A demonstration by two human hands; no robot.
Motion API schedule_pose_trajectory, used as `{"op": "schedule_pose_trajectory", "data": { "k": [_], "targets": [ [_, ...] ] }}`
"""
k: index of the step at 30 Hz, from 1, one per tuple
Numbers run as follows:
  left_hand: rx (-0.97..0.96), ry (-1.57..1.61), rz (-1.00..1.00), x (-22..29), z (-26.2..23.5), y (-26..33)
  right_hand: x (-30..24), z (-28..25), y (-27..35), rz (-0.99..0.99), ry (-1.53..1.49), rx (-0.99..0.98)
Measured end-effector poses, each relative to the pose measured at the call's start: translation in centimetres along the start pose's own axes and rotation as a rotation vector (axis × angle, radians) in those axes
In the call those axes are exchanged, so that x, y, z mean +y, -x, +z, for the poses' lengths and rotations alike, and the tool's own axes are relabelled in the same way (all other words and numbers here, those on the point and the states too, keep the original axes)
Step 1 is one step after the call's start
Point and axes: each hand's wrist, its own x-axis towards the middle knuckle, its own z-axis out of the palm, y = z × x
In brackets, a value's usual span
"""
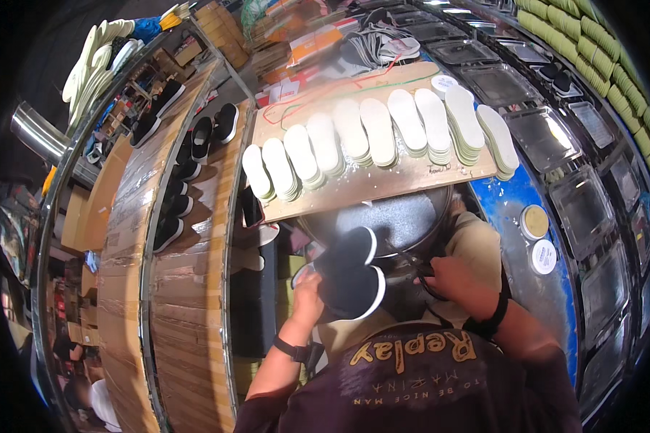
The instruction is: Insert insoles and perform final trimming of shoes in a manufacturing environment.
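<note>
My left hand (308,297) is closed on a pair of black slip-on shoes (350,289) with white soles, held side by side over my lap, toes toward the right. To the right of the shoes, my right hand (448,278) is closed around the dark handles of what look like scissors (413,261). Their blades point toward the shoes and are hard to make out. Just beyond both hands lies a round, dark-rimmed surface (401,216) with a speckled grey top. Beyond it, stacks of white insoles (378,133) stand in a row on a board (404,177).
At left, cardboard-covered shelves (184,303) carry several black shoes (170,232). A blue bench (516,238) on the right holds two round tins (544,257). Racks of metal trays (581,206) line the far right. More shoe parts (379,47) are heaped behind the board.
</note>
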Motion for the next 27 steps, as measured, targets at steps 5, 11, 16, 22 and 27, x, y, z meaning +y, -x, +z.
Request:
{"op": "schedule_pose_trajectory", "data": {
  "k": [5,11,16,22,27],
  "targets": [
    [-0.099,0.861,-0.632,2.7,-0.8,-2.0,0.1,0.6,1.8,-0.028,-0.146,-0.058],
    [0.092,1.764,-0.882,5.7,2.2,-5.4,-1.4,1.7,1.8,-0.159,-0.129,-0.028],
    [0.015,1.825,-0.89,5.1,3.5,-5.5,0.1,2.9,0.7,-0.093,-0.066,-0.039],
    [0.148,0.832,-0.888,2.0,7.5,-6.5,0.7,1.7,1.5,-0.021,-0.057,0.062],
    [-0.093,-0.038,-0.284,1.7,10.3,-9.1,3.8,3.2,2.6,-0.041,-0.067,0.215]
  ]
}}
